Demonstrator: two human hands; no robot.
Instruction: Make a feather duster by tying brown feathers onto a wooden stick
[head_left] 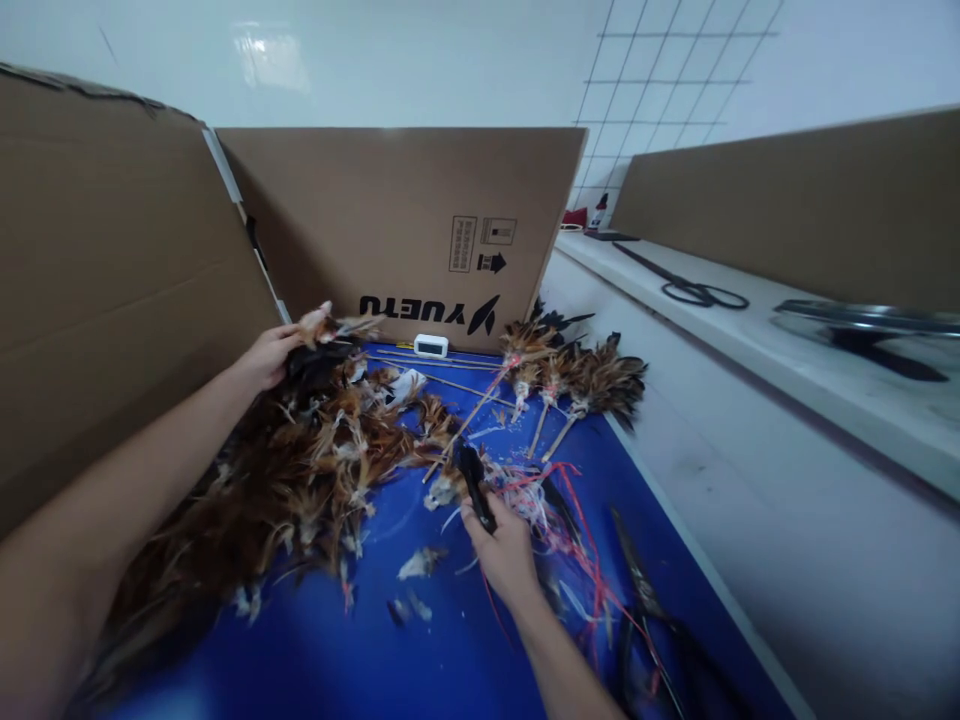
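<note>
My left hand (271, 352) reaches to the far left of the blue table, its fingers closed on a tuft of brown feathers (330, 326). Dark feathers hang just under it, above a wide heap of brown feathers (300, 470). Near the middle, my right hand (504, 545) is closed around a long black piece (475, 488); whether it is a bunch of feathers or a tool I cannot tell. Beside that hand lies a tangle of pink and white strands (551, 515). Feather dusters (577, 385) with thin sticks lie at the back right.
Large black-handled scissors (645, 590) lie at the table's right side. Cardboard panels (405, 220) wall the left and back. A small white device (430, 346) sits by the back panel, near thin sticks. More scissors (697, 290) rest on a white ledge at right.
</note>
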